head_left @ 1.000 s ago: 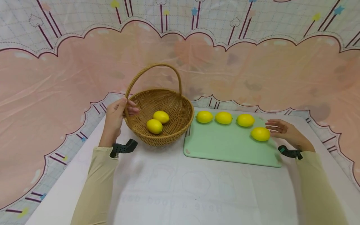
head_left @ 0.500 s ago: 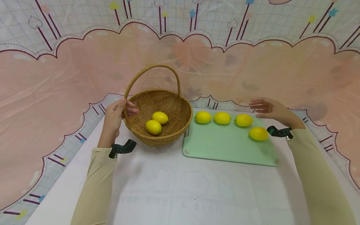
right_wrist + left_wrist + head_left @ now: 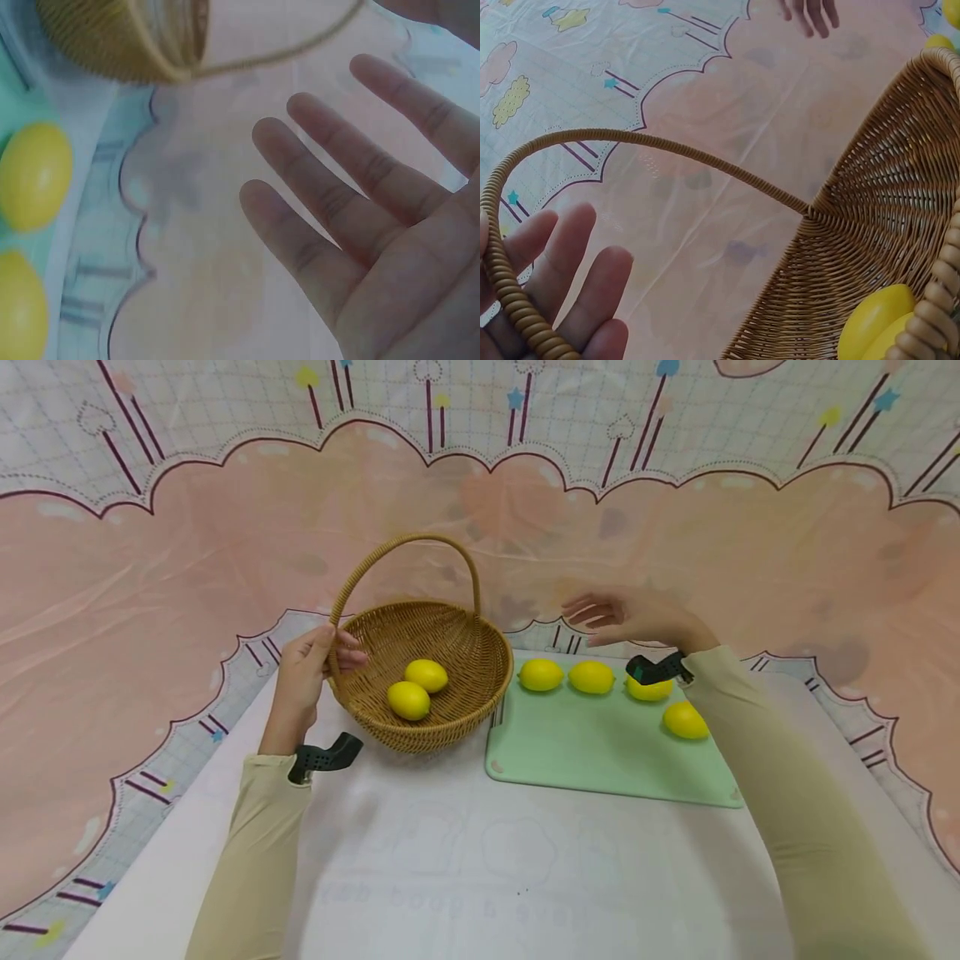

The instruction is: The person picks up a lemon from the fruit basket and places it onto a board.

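Observation:
My left hand (image 3: 298, 672) holds the wicker basket (image 3: 468, 647) by the lower left part of its arched handle (image 3: 411, 537). Close up in the left wrist view, the handle runs between the thumb side and the slightly bent fingers (image 3: 604, 289). Two yellow lemons (image 3: 408, 701) lie together in the bottom of the basket. My right hand (image 3: 626, 614) is raised over the back edge of the green cutting board (image 3: 585, 752), with nothing in it. Its fingers (image 3: 300, 157) are spread and nearly straight, pointing toward the basket.
Several lemons (image 3: 592, 677) rest on the board, most in a row along its back edge; one (image 3: 685, 720) lies nearer the right side, partly behind the right sleeve (image 3: 780, 777). A patterned pink cloth (image 3: 525, 552) rises behind the white table (image 3: 420, 860).
My right hand has risen from beside the rightmost lemon and swept left, above the back of the board. The left hand keeps its hold on the basket handle; basket and lemons stay put.

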`<state>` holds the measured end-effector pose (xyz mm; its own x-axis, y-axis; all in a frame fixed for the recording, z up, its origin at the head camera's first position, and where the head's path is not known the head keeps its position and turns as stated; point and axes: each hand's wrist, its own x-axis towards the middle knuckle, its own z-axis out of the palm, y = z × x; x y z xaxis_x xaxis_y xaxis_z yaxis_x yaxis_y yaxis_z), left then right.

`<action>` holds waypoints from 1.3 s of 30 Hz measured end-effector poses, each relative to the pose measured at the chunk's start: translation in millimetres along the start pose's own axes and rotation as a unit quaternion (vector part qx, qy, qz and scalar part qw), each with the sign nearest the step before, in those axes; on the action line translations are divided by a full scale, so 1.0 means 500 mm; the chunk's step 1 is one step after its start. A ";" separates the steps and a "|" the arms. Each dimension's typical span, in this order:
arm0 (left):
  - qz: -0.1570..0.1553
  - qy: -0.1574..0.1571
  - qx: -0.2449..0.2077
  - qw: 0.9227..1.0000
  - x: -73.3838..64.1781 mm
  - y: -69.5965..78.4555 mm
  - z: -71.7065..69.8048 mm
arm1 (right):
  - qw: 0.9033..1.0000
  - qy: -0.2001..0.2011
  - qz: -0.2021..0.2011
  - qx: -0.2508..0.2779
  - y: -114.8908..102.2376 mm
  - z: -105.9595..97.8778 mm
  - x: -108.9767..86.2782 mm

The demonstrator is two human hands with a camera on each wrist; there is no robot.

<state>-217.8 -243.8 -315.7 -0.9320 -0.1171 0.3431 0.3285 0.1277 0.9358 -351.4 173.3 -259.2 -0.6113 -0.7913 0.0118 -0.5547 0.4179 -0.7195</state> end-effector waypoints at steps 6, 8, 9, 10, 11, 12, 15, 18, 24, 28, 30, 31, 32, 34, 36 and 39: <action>0.002 -0.002 0.002 1.000 0.000 0.000 -0.001 | 0.998 -0.063 -0.011 0.011 -0.033 0.035 0.098; 0.004 -0.003 0.004 1.000 0.000 0.000 -0.001 | 0.997 -0.081 -0.004 0.005 -0.044 0.049 0.131; 0.004 -0.004 0.004 1.000 0.000 -0.001 -0.002 | 0.996 -0.089 -0.003 0.001 -0.048 0.057 0.146; 0.005 -0.005 0.004 1.000 0.001 -0.001 -0.002 | 0.995 -0.098 -0.002 0.003 -0.054 0.066 0.162; 0.006 -0.007 0.004 1.000 0.001 -0.002 -0.003 | 0.995 -0.104 -0.003 0.000 -0.059 0.075 0.178; 0.007 -0.010 0.003 1.000 0.002 -0.002 -0.004 | 0.994 -0.110 -0.006 -0.001 -0.064 0.085 0.193; 0.011 -0.021 -0.001 1.000 0.004 -0.004 -0.009 | 0.993 -0.121 -0.018 -0.008 -0.079 0.114 0.232; 0.016 -0.038 -0.004 0.999 0.006 -0.006 -0.015 | 0.991 -0.128 -0.019 -0.013 -0.090 0.143 0.266; 0.022 -0.083 -0.011 0.996 0.013 -0.014 -0.036 | 0.989 -0.149 -0.002 -0.014 -0.104 0.192 0.306; 0.025 -0.124 -0.020 0.992 0.023 -0.019 -0.051 | 0.986 -0.166 -0.010 -0.014 -0.105 0.218 0.326; 0.025 -0.147 -0.019 0.989 0.029 -0.021 -0.058 | 0.985 -0.173 -0.014 -0.012 -0.103 0.230 0.334; 0.025 -0.158 -0.011 0.987 0.033 -0.021 -0.062 | 0.984 -0.176 -0.016 -0.011 -0.102 0.236 0.338; 0.024 -0.169 -0.005 0.985 0.037 -0.021 -0.065 | 0.984 -0.179 -0.016 -0.011 -0.101 0.241 0.340; 0.019 -0.189 0.011 0.982 0.044 -0.019 -0.071 | 0.983 -0.182 -0.014 -0.012 -0.098 0.252 0.346; 0.014 -0.212 0.028 0.977 0.052 -0.016 -0.077 | 0.983 -0.185 -0.010 -0.012 -0.093 0.264 0.352; 0.008 -0.254 0.056 0.966 0.067 -0.005 -0.086 | 0.982 -0.188 -0.003 -0.012 -0.086 0.279 0.362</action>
<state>-243.1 -290.1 -303.2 -0.8915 0.3803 0.2464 0.3504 0.2338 0.9070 -359.5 -50.2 -323.0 -0.3590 -0.9009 -0.2438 -0.5733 0.4190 -0.7041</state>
